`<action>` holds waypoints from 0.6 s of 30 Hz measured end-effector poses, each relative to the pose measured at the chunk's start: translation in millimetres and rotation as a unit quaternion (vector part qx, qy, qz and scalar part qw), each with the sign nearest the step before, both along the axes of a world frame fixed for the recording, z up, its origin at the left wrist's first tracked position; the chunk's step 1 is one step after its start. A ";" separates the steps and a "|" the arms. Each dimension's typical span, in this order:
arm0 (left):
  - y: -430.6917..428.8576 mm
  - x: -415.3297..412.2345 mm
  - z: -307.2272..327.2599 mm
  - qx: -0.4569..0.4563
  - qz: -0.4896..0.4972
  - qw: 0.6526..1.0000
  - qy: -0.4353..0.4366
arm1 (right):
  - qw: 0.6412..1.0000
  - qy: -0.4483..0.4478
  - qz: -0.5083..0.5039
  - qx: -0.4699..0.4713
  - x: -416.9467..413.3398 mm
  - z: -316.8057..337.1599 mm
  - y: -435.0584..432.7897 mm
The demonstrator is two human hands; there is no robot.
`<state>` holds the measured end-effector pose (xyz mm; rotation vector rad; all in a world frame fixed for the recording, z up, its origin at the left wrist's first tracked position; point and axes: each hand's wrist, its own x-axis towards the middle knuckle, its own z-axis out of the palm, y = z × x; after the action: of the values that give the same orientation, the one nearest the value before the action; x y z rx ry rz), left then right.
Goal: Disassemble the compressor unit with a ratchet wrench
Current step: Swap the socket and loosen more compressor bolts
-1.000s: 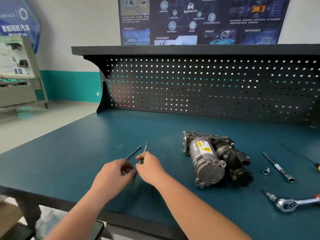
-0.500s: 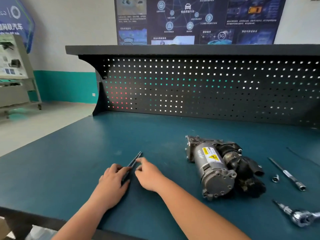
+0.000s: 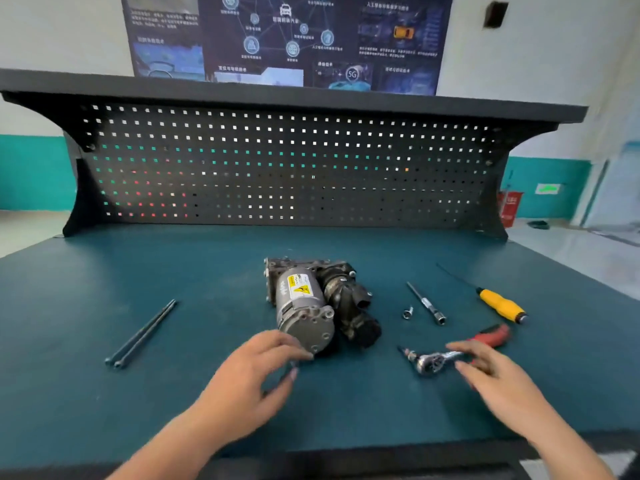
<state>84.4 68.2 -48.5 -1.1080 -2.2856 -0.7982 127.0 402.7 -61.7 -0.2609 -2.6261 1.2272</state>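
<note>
The compressor unit (image 3: 317, 301), a grey motor cylinder with a yellow warning label joined to a black body, lies mid-table. My left hand (image 3: 258, 374) hovers spread at its near end cap, fingertips at the cap's edge, holding nothing. The ratchet wrench (image 3: 440, 358) with a red handle lies to the right of the compressor. My right hand (image 3: 491, 375) reaches over its shaft with straight fingers and holds nothing. Two long bolts (image 3: 140, 336) lie side by side at the left.
An extension bar (image 3: 426, 304) and a small socket (image 3: 407, 312) lie right of the compressor. A yellow-handled screwdriver (image 3: 498, 303) lies further right. A black pegboard (image 3: 277, 168) walls the back of the blue table (image 3: 173, 271).
Both hands let go of the two long bolts at the left and moved right. The left hand is now at the compressor's end, the right hand at the ratchet wrench. The view swung right.
</note>
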 end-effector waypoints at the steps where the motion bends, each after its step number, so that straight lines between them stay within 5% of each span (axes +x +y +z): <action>1: 31.7 4.0 -0.5 -0.031 -0.058 0.998 0.000 | 1.000 -0.015 0.003 0.026 -2.4 -3.2 4.7; 3: 95.2 8.7 -6.9 -0.074 -0.099 0.992 -0.017 | 0.997 -0.022 0.002 0.073 -4.8 -10.3 6.6; 12: 215.8 -16.1 -18.5 -0.197 0.098 0.969 -0.108 | 0.978 -0.033 -0.045 0.202 -17.1 -15.2 -1.0; 18: 184.4 -16.3 -9.2 -0.076 -0.033 0.996 -0.039 | 0.988 -0.014 -0.025 0.151 -28.9 -15.6 -6.1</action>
<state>68.1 252.6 -57.7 -1.2451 -2.4194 -0.7118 98.1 396.6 -77.3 -0.2878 -2.7630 0.7989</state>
